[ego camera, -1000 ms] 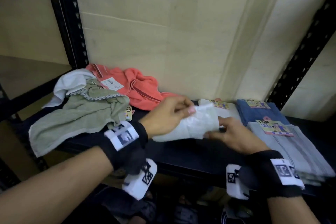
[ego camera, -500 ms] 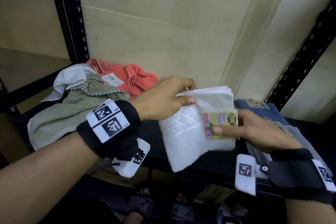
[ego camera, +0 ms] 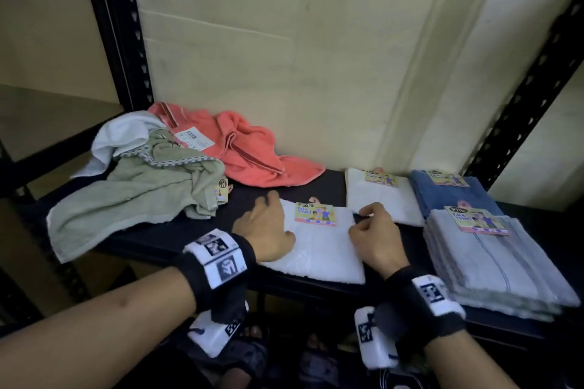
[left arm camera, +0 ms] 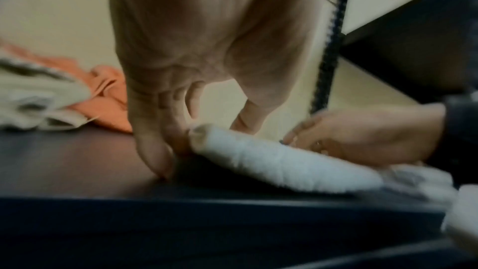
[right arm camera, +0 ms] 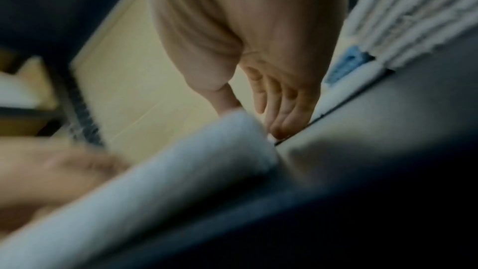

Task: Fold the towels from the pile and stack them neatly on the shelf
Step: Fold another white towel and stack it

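A folded white towel (ego camera: 319, 246) with a colourful label lies flat on the black shelf (ego camera: 170, 234), near its front edge. My left hand (ego camera: 271, 210) holds the towel's left edge, thumb on top. In the left wrist view the fingers (left arm camera: 155, 150) reach down to the shelf beside the towel (left arm camera: 279, 163). My right hand (ego camera: 363, 219) pinches the far right corner with curled fingers. The right wrist view shows the fingers (right arm camera: 282, 118) against the shelf next to the towel's corner (right arm camera: 181, 163). The loose pile at the left holds a green towel (ego camera: 132, 196), a coral towel (ego camera: 249, 151) and a white one (ego camera: 123, 136).
Folded towels lie at the right: a white one (ego camera: 379, 199), a blue one (ego camera: 455, 196) and a grey stack (ego camera: 496, 265) at the front. Black slotted uprights (ego camera: 117, 41) (ego camera: 531, 98) frame the shelf. A pale wall (ego camera: 284, 73) closes the back.
Half a second ago both hands held the folded white towel up in the air. It now lies flat on the shelf, label up, with both hands lowered onto its edges.
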